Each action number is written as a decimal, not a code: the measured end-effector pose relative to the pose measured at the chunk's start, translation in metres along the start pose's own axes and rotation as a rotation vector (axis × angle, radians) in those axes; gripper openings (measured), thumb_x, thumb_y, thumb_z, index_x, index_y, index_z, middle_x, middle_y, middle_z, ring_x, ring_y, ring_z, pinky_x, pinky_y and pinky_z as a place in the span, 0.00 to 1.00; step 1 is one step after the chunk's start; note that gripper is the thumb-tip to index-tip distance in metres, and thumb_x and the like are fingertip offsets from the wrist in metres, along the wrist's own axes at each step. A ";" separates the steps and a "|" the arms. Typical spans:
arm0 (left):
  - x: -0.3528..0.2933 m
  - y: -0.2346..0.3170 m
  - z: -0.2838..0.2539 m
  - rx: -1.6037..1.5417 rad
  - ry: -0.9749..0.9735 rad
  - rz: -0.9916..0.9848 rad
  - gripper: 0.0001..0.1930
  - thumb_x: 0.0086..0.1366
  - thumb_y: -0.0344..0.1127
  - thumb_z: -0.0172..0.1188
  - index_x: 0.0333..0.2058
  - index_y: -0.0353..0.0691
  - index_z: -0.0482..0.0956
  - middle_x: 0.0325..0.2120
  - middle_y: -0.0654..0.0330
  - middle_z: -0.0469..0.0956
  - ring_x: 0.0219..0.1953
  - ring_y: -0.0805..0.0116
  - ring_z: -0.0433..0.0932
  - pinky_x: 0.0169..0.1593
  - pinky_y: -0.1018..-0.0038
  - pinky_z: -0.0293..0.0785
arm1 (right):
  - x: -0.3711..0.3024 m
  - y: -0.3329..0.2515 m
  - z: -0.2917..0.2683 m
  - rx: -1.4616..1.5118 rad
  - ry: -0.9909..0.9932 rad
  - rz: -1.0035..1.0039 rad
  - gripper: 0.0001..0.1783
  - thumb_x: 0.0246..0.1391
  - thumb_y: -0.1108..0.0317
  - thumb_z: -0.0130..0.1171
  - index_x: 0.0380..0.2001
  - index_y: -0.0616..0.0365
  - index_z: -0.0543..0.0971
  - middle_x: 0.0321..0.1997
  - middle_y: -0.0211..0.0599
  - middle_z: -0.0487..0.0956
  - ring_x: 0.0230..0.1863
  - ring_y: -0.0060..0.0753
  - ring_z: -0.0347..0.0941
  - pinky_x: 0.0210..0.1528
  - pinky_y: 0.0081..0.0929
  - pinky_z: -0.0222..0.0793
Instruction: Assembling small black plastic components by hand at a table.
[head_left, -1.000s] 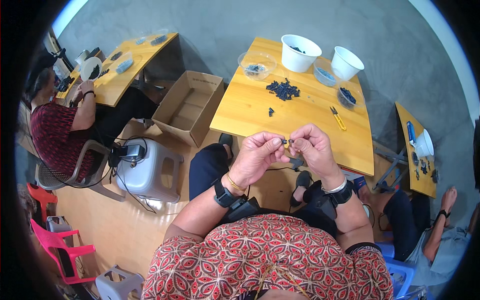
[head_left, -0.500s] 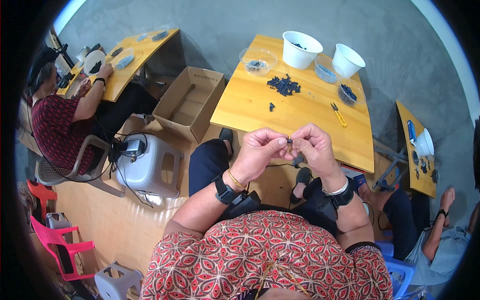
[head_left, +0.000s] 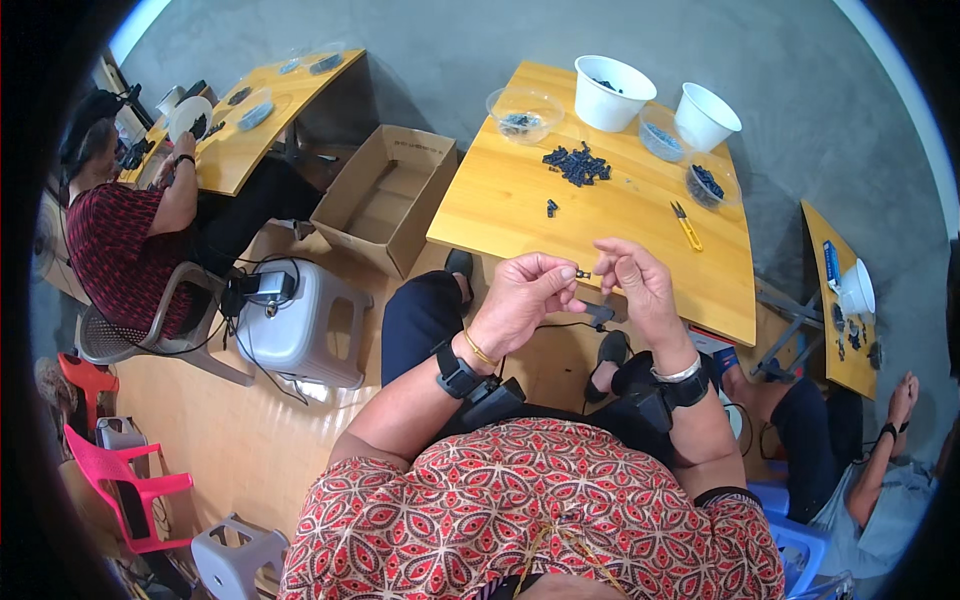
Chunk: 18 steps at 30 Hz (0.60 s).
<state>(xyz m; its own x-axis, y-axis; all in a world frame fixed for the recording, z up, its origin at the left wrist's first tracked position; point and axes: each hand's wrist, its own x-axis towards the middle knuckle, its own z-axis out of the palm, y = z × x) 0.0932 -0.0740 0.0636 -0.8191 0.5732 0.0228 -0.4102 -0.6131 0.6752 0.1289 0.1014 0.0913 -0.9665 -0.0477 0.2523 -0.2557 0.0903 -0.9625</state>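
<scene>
Between the thumb and index finger of my left hand (head_left: 517,305) is a small black plastic part (head_left: 583,274), its end sticking out to the right. My right hand (head_left: 647,295) hovers just right of that part, fingers loosely apart and holding nothing I can see. Both hands are in the air before the near edge of the wooden table (head_left: 490,215). Beyond them on the tabletop lies a pile of small black parts (head_left: 577,165), with a couple of loose black pieces (head_left: 551,208) nearer to me. Yellow-handled thread snips (head_left: 687,228) rest to the right.
Clear plastic bowls with small parts (head_left: 525,118) (head_left: 712,186) and white tubs (head_left: 614,95) (head_left: 707,118) stand on the table's far side. An open cardboard box (head_left: 385,200) is on the floor at left. Other people work at tables on both sides; a grey stool (head_left: 300,320) stands left.
My right hand has let go of the small part and opened slightly away from it. The left hand keeps its pinch. The view has shifted a little.
</scene>
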 end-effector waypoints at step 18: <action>0.027 -0.015 -0.001 0.051 0.003 -0.018 0.06 0.60 0.26 0.55 0.36 0.32 0.76 0.26 0.61 0.75 0.27 0.76 0.74 0.34 0.75 0.79 | 0.002 0.015 -0.002 -0.427 0.058 -0.189 0.03 0.47 0.78 0.56 0.28 0.63 0.74 0.25 0.40 0.74 0.26 0.32 0.71 0.28 0.23 0.66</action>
<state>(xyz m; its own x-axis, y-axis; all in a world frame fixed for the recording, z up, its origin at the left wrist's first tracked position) 0.0770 -0.0492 0.0535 -0.8130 0.5822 0.0083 -0.4041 -0.5743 0.7120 0.1227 0.1046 0.0777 -0.8987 -0.0480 0.4360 -0.4021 0.4873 -0.7752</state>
